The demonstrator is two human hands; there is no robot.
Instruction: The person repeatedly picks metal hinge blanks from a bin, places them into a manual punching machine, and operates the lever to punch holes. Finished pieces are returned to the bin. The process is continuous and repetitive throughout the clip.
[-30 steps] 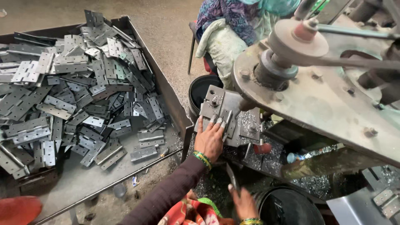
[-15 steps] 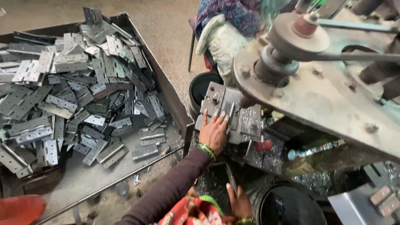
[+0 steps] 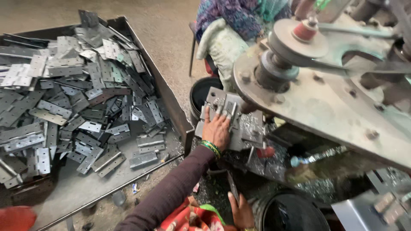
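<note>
Left hand [image 3: 217, 129] lies flat, fingers spread, on a small stack of grey metal hinge plates [image 3: 233, 122] that sits on the machine's work plate, just beside and below the big flywheel [image 3: 299, 40]. The palm presses the plates rather than gripping them; no finger is curled under an edge, so nothing is actually held. Green bangles [image 3: 211, 148] sit at the wrist, with a dark sleeve behind them. Right hand [image 3: 241, 209] is low in the view, near the person's lap, beside a black bucket [image 3: 291, 211]; its fingers lie loose and partly open against a thin dark strip [image 3: 233, 188], but I cannot tell whether it has a grip on it. The large bin [image 3: 171, 107] to the left holds a deep heap of loose hinges [image 3: 77, 98], well apart from both hands. A second person in patterned cloth [image 3: 231, 17] sits beyond the machine, with a second dark bucket [image 3: 203, 92] at their feet. Handling judgement: the plates are stiff stamped steel, light singly but weighty as a stack, with a likely oily, slippery surface and sharp cut edges and burrs. Best taken by the long edges, pinched between thumb and fingers, clear of the knuckle end and the screw holes. Metal shavings [image 3: 325, 179] litter the area under the machine.
</note>
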